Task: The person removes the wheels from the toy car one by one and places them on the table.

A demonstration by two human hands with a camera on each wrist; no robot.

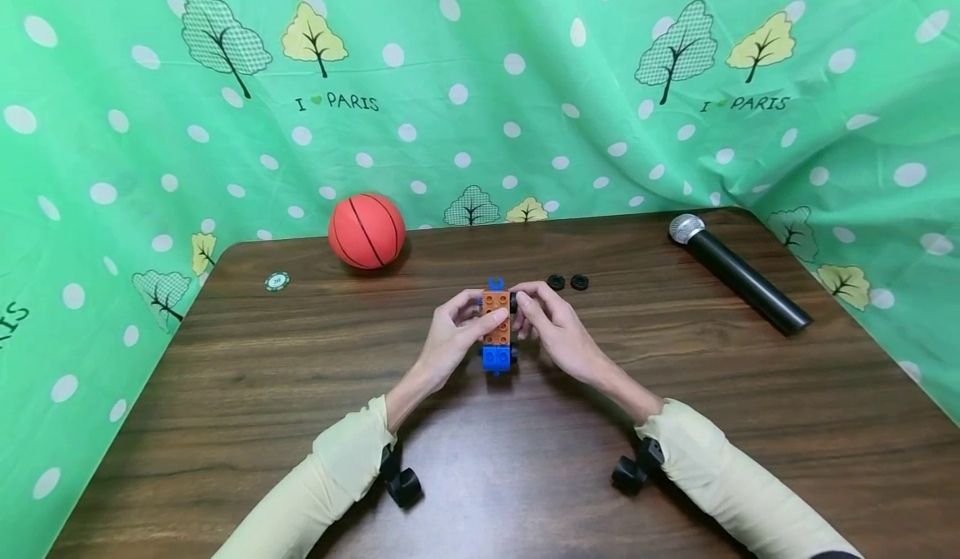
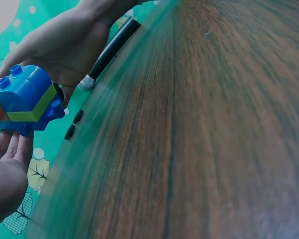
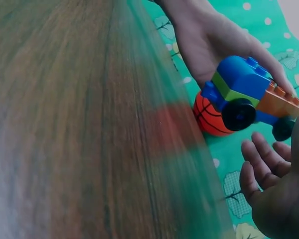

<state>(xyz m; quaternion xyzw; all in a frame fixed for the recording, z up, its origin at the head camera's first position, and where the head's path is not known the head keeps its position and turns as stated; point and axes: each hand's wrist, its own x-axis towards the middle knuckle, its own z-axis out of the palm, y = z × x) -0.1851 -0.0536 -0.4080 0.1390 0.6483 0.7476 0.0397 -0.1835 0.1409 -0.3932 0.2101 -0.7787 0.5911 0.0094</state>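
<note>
A toy block car (image 1: 496,317) is held up over the table, with orange bricks (image 3: 276,103), a blue sloped brick (image 2: 25,89) and a lime green layer (image 3: 229,92). My left hand (image 1: 454,331) grips it from the left, thumb on top of the orange bricks. On the other side my right hand (image 1: 556,331) pinches a small black wheel (image 3: 283,128) at the car's front right corner. A larger black wheel (image 3: 239,114) sits at the rear on that side. Two loose black wheels (image 1: 567,281) lie on the table just beyond my right hand.
A red ball (image 1: 367,231) sits at the back left of the wooden table (image 1: 300,359), with a poker chip (image 1: 277,281) to its left. At the back right lies a black microphone (image 1: 738,274). Green patterned cloth (image 1: 480,84) hangs behind the table.
</note>
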